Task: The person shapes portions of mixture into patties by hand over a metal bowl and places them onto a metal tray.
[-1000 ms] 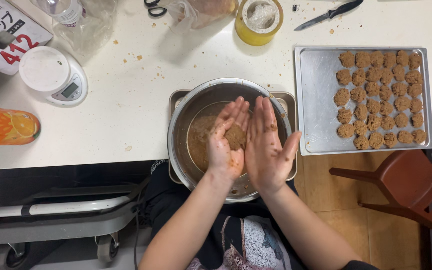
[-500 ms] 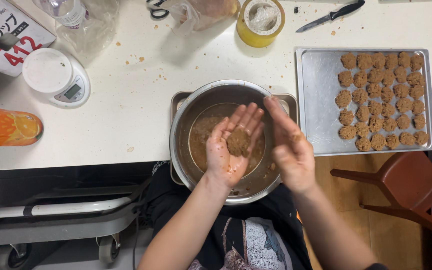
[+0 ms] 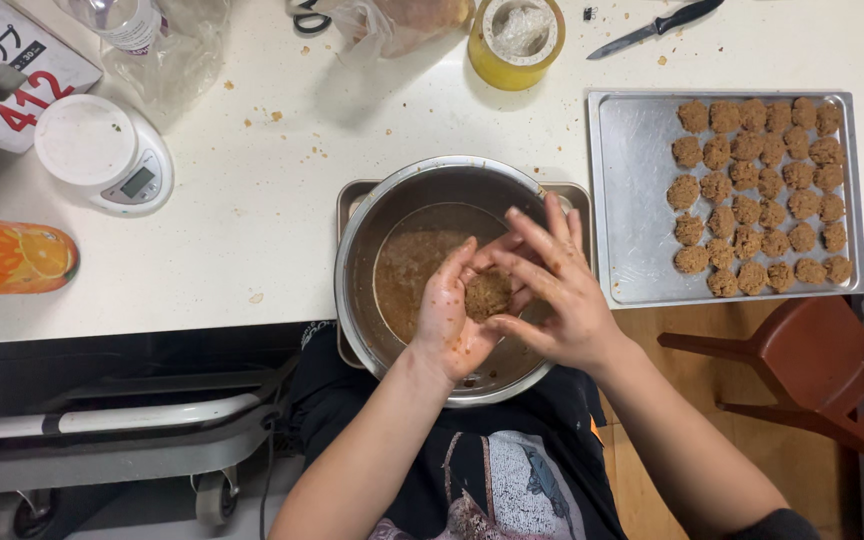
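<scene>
Two hands' grip (image 3: 512, 300) cupping a dough ball (image 3: 487, 295) over crumb-strewn white counter (image 3: 252, 200).

A brown dough patty (image 3: 488, 294) sits over a silver steel bowl (image 3: 372, 215). Brown patties (image 3: 760, 195) fill a grey metal tray (image 3: 632, 200) on a speckled white counter (image 3: 252, 190). Nearby: an orange carton (image 3: 7, 255), yellow tape roll (image 3: 515, 40), and reddish-brown chair (image 3: 822, 370).
</scene>
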